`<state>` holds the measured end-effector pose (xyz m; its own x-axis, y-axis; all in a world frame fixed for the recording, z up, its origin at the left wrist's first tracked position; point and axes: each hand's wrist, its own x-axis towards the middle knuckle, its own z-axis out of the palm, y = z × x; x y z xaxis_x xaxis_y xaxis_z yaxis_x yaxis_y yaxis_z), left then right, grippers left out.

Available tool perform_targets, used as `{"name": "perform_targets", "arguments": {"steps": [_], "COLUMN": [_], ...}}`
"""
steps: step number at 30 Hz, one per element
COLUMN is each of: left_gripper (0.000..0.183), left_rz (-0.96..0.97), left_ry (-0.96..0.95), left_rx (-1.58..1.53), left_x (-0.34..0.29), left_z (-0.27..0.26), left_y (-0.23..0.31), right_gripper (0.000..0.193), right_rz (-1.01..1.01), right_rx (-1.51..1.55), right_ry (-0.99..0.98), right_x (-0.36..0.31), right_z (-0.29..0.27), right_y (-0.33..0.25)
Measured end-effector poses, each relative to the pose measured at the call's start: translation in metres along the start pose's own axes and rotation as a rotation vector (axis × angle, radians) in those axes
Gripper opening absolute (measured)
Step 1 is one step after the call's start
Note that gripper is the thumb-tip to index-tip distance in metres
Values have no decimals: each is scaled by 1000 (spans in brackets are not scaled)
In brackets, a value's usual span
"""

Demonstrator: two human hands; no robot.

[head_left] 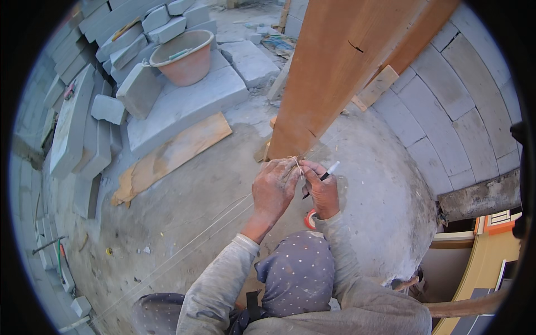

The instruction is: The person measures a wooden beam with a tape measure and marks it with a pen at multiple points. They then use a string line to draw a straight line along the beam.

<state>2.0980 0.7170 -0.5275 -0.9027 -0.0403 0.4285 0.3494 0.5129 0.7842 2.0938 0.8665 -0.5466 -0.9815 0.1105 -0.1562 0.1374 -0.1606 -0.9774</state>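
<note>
Close together at the foot of a brown wooden post [318, 72], both of my hands work on a thin white string [223, 214]. My left hand [273, 187] is closed, its fingertips pinching the string beside a small loop. My right hand [322, 192] is closed too, with a black and white marker pen [330, 170] lying across its fingers; its thumb and fingertip meet the string next to the left fingertips. From my hands the string runs down to the lower left in two nearly parallel lines. The knot itself, if any, is too small to make out.
A red and white round object [310, 219] sits below my right hand. Grey blocks [187, 106] are stacked at the left, with a bucket [187, 58] on them. A plank [173, 159] lies on the concrete floor [190, 223]. A block wall [441, 106] stands right; beyond the floor's right edge is a drop.
</note>
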Motion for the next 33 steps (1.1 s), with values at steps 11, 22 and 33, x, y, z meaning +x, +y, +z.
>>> {"name": "perform_targets", "arguments": {"steps": [11,22,33], "left_gripper": [23,22,20], "left_rz": [-220,-238,-235], "left_ry": [-251,-252,-213], "left_rx": [76,8,21], "left_x": [29,32,32], "left_z": [-1,11,17], "left_y": [-10,-15,-16], "right_gripper": [31,28,28], "right_rz": [-144,-40,1], "right_rx": [-81,-115,-3], "right_ry": [96,81,103], "right_x": [3,0,2], "right_z": [11,10,2], "right_y": [0,-7,-10]}}
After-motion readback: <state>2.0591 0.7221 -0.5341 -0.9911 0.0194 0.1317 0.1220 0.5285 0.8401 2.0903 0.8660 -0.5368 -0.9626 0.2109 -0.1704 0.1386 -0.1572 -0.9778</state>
